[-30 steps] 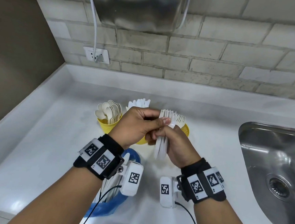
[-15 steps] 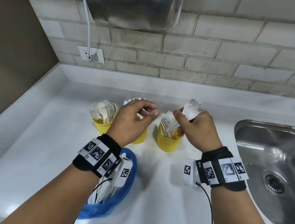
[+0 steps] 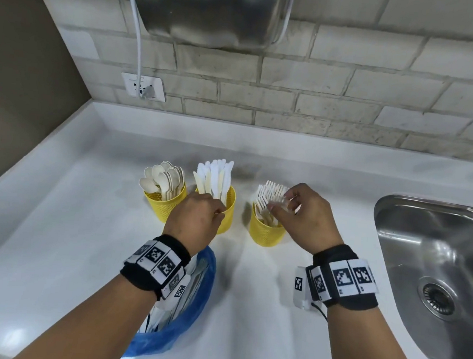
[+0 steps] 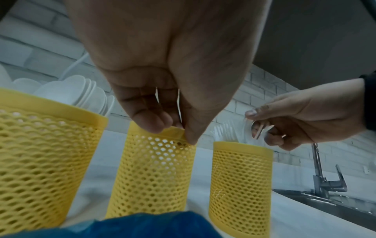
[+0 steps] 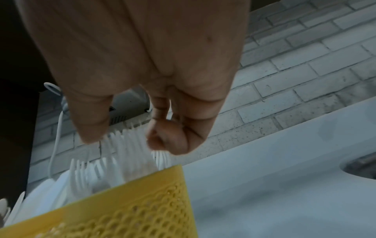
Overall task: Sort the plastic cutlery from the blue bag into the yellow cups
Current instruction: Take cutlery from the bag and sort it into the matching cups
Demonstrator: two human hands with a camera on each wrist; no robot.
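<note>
While three yellow cups (image 3: 266, 233) stand in a row on the counter (image 3: 68, 222), head view: left hand (image 3: 194, 218) at the middle cup's rim, right hand (image 3: 306, 214) over the forks (image 3: 268, 199), blue bag (image 3: 182, 326) nearest the person. Left wrist view: thumb and fingers (image 4: 150, 119) pinch that rim. Right wrist view: fingers curl among fork heads; whether they grip any, cannot tell.

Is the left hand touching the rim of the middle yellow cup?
Touching. In the left wrist view the left hand pinches the rim of the middle yellow cup between thumb and fingertips, with no gap.
</note>
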